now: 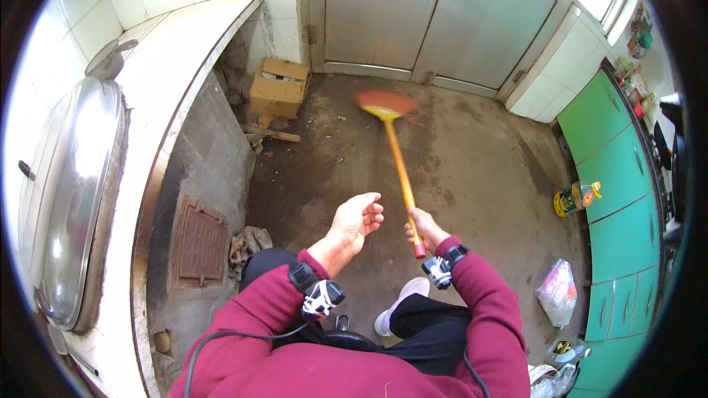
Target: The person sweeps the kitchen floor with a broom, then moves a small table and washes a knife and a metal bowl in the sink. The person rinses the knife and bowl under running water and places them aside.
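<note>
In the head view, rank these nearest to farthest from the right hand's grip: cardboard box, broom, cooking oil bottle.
1. Broom: its handle is in the grip of the right hand.
2. Cooking oil bottle: off to the right, by the green cabinets.
3. Cardboard box: farther ahead, to the left.

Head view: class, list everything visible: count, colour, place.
broom: 1, yellow and red, centre
floor: 1, brown, middle
door panels: 2, grey, far end
counter: 1, white, left
lid: 1, silver, on counter
hatch: 1, brown, below counter
rag: 1, grey, left
box: 1, brown, near counter
cabinet: 1, green, right
bottles: 2, yellow and clear, right
bags: about 2, whitish, lower right
clutter: uncounted, mixed, upper right
devices: 2, black, lower centre
shoe: 1, white, lower centre
sleeves: 2, maroon, lower edge
left grip: 1, bare, centre
right grip: 1, bare, on broom
</note>
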### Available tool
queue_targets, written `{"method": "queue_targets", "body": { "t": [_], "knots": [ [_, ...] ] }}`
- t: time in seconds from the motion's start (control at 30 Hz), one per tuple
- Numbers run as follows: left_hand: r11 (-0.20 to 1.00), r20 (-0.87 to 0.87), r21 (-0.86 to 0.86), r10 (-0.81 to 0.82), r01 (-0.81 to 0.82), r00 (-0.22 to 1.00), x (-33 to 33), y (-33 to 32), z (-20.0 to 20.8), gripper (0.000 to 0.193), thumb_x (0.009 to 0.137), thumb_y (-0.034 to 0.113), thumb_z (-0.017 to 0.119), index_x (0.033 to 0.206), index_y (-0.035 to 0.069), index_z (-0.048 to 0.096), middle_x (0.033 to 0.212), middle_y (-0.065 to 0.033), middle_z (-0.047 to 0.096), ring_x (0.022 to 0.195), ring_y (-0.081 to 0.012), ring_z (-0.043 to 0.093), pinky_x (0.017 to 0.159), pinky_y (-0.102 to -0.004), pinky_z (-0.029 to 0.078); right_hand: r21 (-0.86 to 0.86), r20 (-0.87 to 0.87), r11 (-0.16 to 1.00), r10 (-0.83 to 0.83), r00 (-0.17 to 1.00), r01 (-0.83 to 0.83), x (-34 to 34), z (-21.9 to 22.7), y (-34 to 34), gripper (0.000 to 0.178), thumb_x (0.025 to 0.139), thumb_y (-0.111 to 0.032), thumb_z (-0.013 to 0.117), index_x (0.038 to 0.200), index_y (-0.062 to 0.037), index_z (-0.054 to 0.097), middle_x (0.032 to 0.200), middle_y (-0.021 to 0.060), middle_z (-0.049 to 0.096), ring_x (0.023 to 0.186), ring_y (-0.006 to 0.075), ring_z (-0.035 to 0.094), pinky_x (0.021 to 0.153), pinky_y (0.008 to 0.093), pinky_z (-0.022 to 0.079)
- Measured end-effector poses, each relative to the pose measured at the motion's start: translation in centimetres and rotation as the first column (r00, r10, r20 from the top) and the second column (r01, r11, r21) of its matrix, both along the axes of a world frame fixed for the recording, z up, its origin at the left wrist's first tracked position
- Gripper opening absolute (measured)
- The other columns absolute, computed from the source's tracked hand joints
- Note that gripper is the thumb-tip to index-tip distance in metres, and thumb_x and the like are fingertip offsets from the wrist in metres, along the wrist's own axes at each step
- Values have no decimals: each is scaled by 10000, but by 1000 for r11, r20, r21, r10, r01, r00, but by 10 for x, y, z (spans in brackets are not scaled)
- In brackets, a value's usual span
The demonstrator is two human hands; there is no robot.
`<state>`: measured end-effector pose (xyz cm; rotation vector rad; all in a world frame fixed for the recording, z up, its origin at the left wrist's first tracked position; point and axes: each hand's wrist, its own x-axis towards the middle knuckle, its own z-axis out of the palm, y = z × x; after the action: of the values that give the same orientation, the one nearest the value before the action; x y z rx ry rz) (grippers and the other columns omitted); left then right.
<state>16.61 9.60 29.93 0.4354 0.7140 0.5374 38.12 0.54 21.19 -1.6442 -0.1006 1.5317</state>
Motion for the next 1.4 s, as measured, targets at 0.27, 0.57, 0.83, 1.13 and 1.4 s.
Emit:
{"method": "queue_targets", "body": {
  "t": [0.27, 0.57, 0.83, 1.13, 1.4],
  "knots": [
    [993, -9, 25, 112, -112, 994, -30, 11, -3, 215, 907, 264, 605, 1035, 93, 630, 803, -10, 645, 716, -134, 602, 656, -278, 480, 57, -175, 998, 4, 985, 6, -59, 121, -99, 195, 978, -378, 494, 1006, -196, 432, 686, 7, 479, 465, 86, 409, 377, 229, 357],
    [997, 56, -11, 80, -79, 995, -41, 6, 0, 201, 890, 261, 618, 1011, 102, 640, 780, -15, 640, 706, -144, 599, 647, -283, 474, -64, -126, 925, -381, 916, 376, -100, 103, -130, 326, 957, -440, 509, 976, -146, 372, 664, 20, 438, 442, 101, 382, 365, 230, 340],
    [971, -29, -44, 235, -236, 971, -53, 28, -6, 173, 872, 242, 618, 990, 117, 635, 750, -22, 641, 636, -146, 599, 624, -295, 473, 45, -458, 996, -48, 888, 77, -183, 109, -113, 327, 982, -478, 438, 1063, -162, 466, 640, 2, 415, 429, 82, 347, 356, 213, 311],
    [985, -35, 13, 173, -173, 984, -50, 20, -11, 202, 900, 255, 573, 1025, 110, 641, 786, -39, 651, 640, -151, 604, 582, -294, 476, -65, 408, 960, 275, 870, -273, -101, 212, -212, 264, 931, -199, 601, 1137, -95, 472, 666, -21, 483, 490, 88, 487, 406, 250, 416],
    [999, -25, 41, 18, -17, 1000, -43, 3, -7, 164, 880, 263, 627, 980, 134, 643, 787, -14, 651, 678, -136, 604, 642, -296, 471, -592, 804, 803, 594, 8, -77, 61, 210, -384, 366, 902, -333, 596, 808, 13, 672, 625, 142, 607, 586, 200, 597, 541, 397, 440]
  ]
}}
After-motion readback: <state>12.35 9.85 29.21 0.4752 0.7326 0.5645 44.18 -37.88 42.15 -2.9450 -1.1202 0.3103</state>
